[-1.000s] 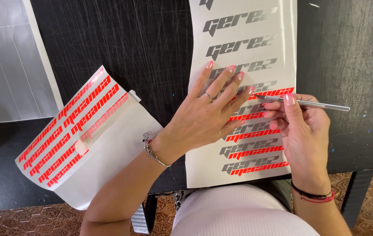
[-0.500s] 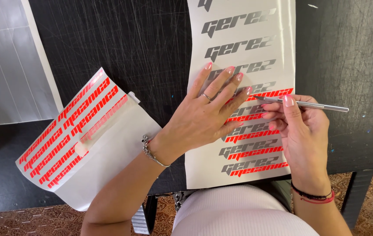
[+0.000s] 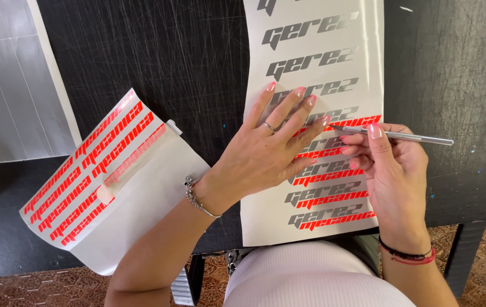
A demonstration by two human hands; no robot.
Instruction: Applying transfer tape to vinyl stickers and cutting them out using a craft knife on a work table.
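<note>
While the left hand [image 3: 266, 150] lies flat, fingers spread, pinning the white decal sheet [image 3: 311, 222], the right hand [image 3: 391, 170] pinches a slim silver weeding tool [image 3: 402, 135] lying crosswise, tip pointing left at the red lettering [image 3: 362, 121] by the left fingertips.

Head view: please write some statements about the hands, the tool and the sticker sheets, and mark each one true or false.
1. The left hand lies flat on the long sticker sheet. True.
2. The right hand holds scissors. False: it holds a thin silver tool.
3. A second sheet with red lettering lies at the left. True.
4. The table is white. False: it is black and scratched.
</note>
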